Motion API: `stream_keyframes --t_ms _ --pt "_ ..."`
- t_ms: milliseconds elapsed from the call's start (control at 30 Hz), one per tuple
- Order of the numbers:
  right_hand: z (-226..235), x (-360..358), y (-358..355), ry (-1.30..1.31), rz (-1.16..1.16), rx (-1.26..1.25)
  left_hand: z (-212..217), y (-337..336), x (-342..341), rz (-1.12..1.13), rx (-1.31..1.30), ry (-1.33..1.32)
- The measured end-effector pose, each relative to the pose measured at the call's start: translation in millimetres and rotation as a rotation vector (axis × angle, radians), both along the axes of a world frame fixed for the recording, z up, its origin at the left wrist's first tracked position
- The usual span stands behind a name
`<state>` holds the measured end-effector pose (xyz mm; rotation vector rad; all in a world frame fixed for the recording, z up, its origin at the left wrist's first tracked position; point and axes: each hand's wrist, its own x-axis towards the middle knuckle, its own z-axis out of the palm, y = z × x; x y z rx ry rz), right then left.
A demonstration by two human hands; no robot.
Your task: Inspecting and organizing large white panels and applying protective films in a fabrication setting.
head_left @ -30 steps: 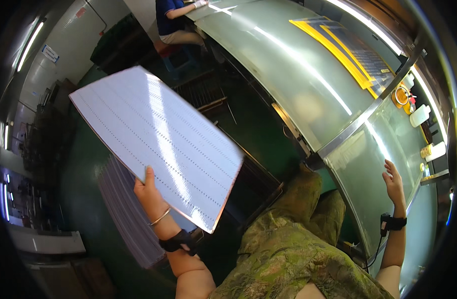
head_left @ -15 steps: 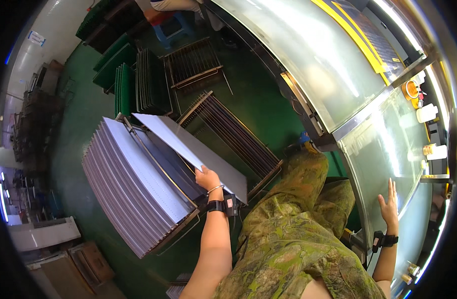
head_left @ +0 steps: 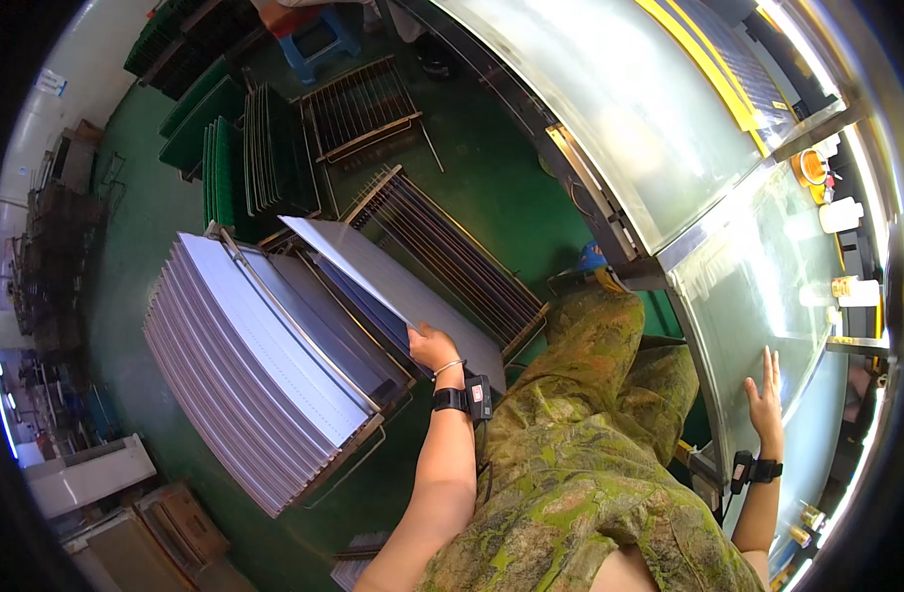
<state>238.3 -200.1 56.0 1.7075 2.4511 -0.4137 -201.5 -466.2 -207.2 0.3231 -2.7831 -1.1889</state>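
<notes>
A white sheet (head_left: 393, 286) tilts at frame centre, its lower edge pinched by the left hand (head_left: 432, 347) over a wire rack (head_left: 452, 259) on the green floor (head_left: 491, 168). Left of it stands a stack of like sheets (head_left: 254, 365). At lower right, the right hand (head_left: 765, 400) lies flat, fingers together, on the glass counter (head_left: 669, 128).
</notes>
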Motion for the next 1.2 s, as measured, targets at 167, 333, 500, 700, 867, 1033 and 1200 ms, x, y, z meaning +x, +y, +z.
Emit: stream_keyframes --t_ms 167,333,500,700,867,1033,1200 --pt "-1.7 3.9 -0.3 0.008 0.016 0.017 14.9 4.3 0.5 -0.007 0.027 -0.037" --pt "-3.3 0.9 0.0 0.026 0.001 0.004 13.4 4.4 0.2 -0.032 0.041 -0.061" --pt "-2.3 0.7 0.5 -0.002 0.015 0.034 14.3 8.2 1.1 -0.040 -0.018 -0.061" --pt "-3.7 4.4 2.4 0.017 0.017 0.040 16.9 14.1 -2.2 -0.058 -0.001 -0.062" --pt "-6.8 9.4 2.6 -0.031 0.023 0.054 17.1 18.3 -1.4 -0.054 -0.015 -0.055" --pt "-6.3 7.2 3.6 -0.052 0.015 0.058 18.1 21.2 -1.8 -0.066 -0.003 -0.046" --pt "-3.1 6.1 3.2 -0.015 0.009 0.019 15.4 25.5 -7.2 -0.064 -0.046 -0.059"
